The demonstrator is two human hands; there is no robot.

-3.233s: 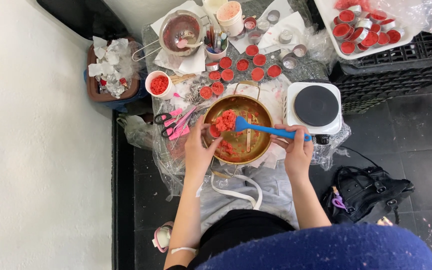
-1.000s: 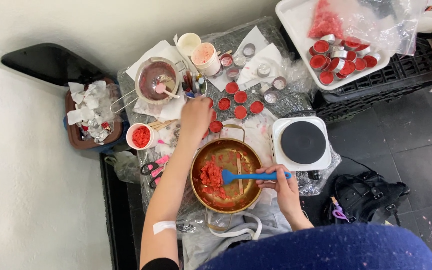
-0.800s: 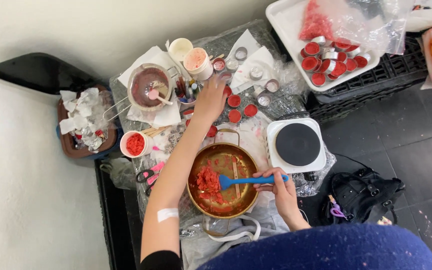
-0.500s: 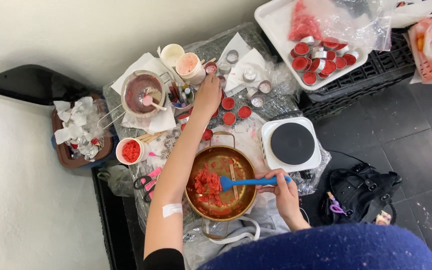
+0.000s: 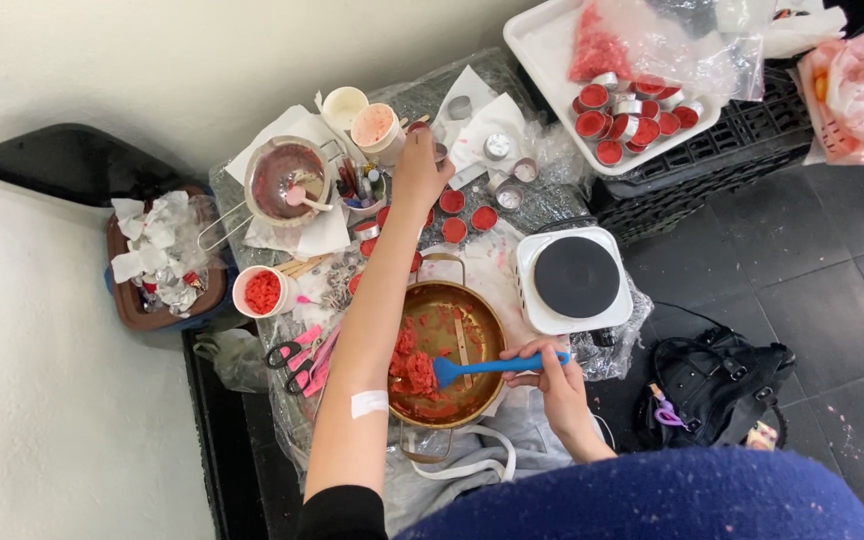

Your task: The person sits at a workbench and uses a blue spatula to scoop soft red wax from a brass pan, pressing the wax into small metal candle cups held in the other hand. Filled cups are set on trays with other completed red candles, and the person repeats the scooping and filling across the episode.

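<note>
Two hands work apart over the plastic-covered counter [image 5: 542, 200]. Round brass-coloured metal pan [image 5: 449, 366] sits nearest the body, so the red crumbly wax [image 5: 414, 368] inside stays within easy stirring range. White square hotplate with black disc [image 5: 573, 279] stands just beside it. Right hand [image 5: 548, 372] has its grip clamped on the blue silicone spatula [image 5: 492, 367], blade in the wax. Left hand [image 5: 421, 166] reaches far over small round tins of red fill [image 5: 464, 212]; fingers curled, whether they hold anything I cannot tell.
</note>
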